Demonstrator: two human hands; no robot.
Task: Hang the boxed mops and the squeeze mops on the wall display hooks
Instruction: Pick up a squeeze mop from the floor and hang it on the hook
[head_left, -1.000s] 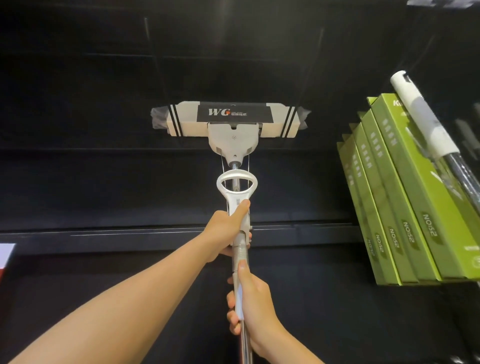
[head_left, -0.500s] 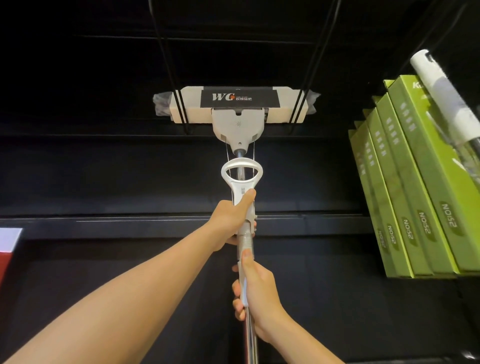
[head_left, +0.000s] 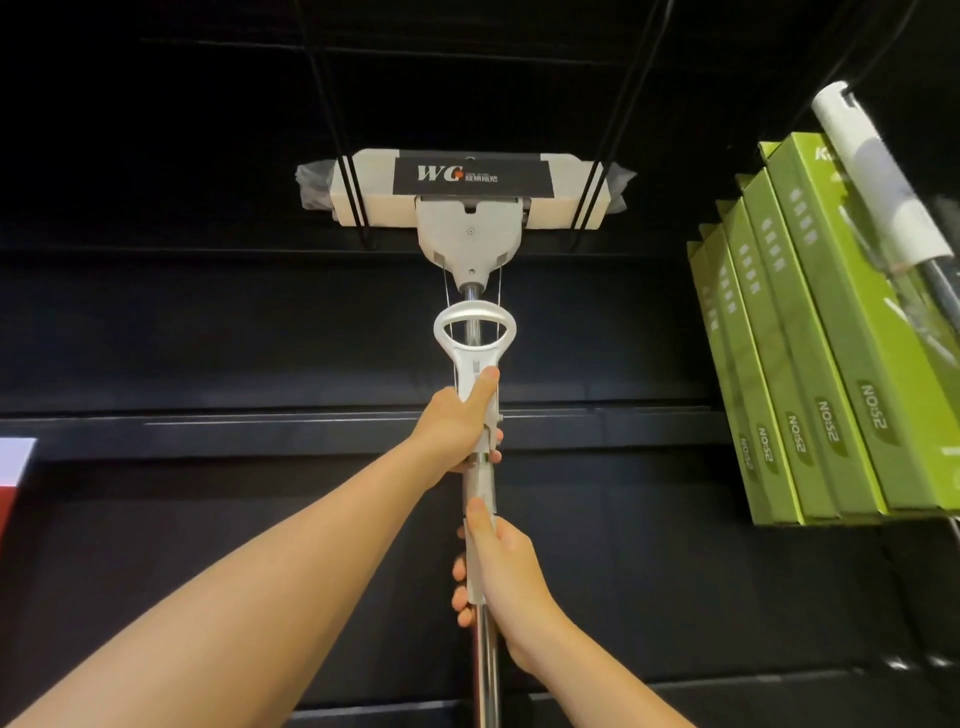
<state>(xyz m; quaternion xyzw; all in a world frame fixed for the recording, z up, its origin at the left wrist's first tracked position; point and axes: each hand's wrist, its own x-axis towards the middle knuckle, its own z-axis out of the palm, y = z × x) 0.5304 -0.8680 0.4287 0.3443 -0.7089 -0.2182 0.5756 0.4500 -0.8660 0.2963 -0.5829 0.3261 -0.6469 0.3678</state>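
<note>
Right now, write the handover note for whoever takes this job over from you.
Left hand: grips the squeeze mop on its white lever below the ring.
Right hand: grips the shaft lower down.
The mop head is raised with the wire hooks crossing in front of both its ends; whether its weight rests on them cannot be told.
Done: green boxed mops hang at right, with another mop handle in front of them.
Left: check the mop is seated, then release both hands and hang any remaining mops.

The mop (head_left: 469, 236) is white with a black label. Right of it, the boxes (head_left: 810, 332) are green.
</note>
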